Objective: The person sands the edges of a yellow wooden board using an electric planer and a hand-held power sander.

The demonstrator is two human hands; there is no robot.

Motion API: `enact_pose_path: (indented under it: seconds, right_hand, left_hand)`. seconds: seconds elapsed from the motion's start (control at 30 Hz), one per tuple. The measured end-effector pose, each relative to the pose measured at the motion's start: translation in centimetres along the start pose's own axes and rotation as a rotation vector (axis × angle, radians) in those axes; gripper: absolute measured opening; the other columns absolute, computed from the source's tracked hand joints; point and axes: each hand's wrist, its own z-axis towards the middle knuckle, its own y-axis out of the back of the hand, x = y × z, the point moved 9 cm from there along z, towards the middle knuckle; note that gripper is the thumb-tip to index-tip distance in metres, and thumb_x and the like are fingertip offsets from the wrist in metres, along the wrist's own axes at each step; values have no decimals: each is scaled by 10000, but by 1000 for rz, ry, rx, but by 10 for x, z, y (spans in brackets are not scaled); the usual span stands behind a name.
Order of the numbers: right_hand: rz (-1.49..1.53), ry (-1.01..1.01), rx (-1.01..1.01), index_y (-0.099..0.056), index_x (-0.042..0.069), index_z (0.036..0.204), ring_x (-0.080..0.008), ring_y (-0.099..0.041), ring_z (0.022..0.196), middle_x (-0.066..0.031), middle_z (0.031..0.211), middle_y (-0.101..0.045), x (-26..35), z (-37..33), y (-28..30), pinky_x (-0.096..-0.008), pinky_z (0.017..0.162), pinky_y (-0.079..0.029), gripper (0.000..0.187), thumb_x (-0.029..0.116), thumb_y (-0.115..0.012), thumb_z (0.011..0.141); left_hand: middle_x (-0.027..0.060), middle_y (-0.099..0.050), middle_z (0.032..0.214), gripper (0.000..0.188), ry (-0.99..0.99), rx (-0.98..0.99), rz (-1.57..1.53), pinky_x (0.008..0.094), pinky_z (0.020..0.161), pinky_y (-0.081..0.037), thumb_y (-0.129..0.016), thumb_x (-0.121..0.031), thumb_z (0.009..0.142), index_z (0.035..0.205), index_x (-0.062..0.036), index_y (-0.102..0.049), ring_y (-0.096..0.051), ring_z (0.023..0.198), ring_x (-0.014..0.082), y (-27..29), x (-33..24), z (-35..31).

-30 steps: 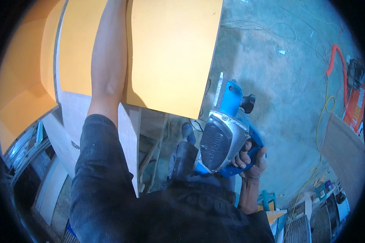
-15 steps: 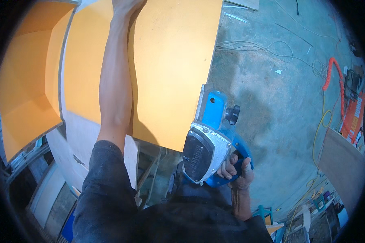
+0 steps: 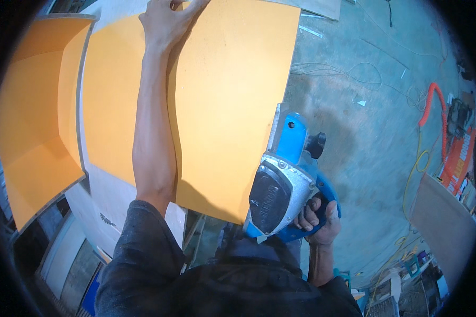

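My right hand (image 3: 320,216) is closed round the rear handle of a blue electric planer (image 3: 272,193) with a black side cover and a black front knob (image 3: 316,145). The planer lies along the right edge of a yellow-orange panel (image 3: 227,105), tilted with that edge. My left arm reaches across the panel to its far side. There my left hand (image 3: 166,24) touches the panel near the far edge, thumb spread to the right. Its other fingers are mostly cut off by the picture's top, so their grip is hidden.
At left stands a yellow-orange box-like piece (image 3: 34,121). Under the panel is a pale board (image 3: 98,193) bearing a small toothed blade (image 3: 107,219). Cords (image 3: 344,68) lie on the greenish floor. At right are a coiled orange hose (image 3: 433,105) and a brown board (image 3: 444,211).
The planer and my right hand appear slightly farther right in view, still at the panel's edge. More of my left hand shows at the top. The whole view has shifted a little.
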Motion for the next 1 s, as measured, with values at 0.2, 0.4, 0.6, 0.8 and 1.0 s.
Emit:
enact_pose_path:
  seconds: [0.2, 0.4, 0.6, 0.8, 1.0]
  right_hand:
    - [43, 3, 0, -567, 67, 1043, -138, -516, 567, 14, 645, -482, 4, 3, 1, -371, 683, -470, 449, 509, -491, 1058]
    - [-6, 14, -34, -556, 75, 1019, -123, -502, 532, 25, 646, -491, 12, 9, -11, -351, 651, -459, 489, 548, -441, 1065]
    - [-82, 99, -59, -554, 79, 999, -119, -483, 499, 32, 625, -485, 32, 28, -74, -317, 587, -438, 500, 559, -430, 1066]
    - [-105, 150, -86, -557, 70, 994, -95, -480, 469, 45, 594, -468, 46, 40, -112, -288, 527, -446, 507, 544, -399, 1082]
    - [-159, 178, -116, -568, 76, 995, -81, -475, 444, 58, 583, -459, 66, 76, -127, -269, 504, -459, 474, 511, -407, 1092]
  left_hand:
    - [109, -616, 912, 521, 40, 98, 56, 394, 811, -471, -831, -477, 788, 881, 9, -666, -577, 889, 254, 10, 13, -37]
    - [72, -587, 908, 550, 71, 136, 3, 359, 822, -480, -860, -494, 785, 861, 16, -670, -561, 916, 219, 34, 24, -72]
    - [62, -593, 914, 496, 68, 124, 0, 357, 819, -490, -884, -439, 776, 855, 0, -669, -560, 916, 215, 88, 31, -50]
    - [54, -598, 902, 464, 47, 91, -40, 359, 790, -490, -895, -405, 772, 861, -7, -674, -545, 897, 211, 125, 39, -58]
    - [49, -596, 890, 455, 70, 110, -77, 360, 781, -485, -904, -387, 765, 860, -7, -671, -537, 909, 214, 123, 47, -62]
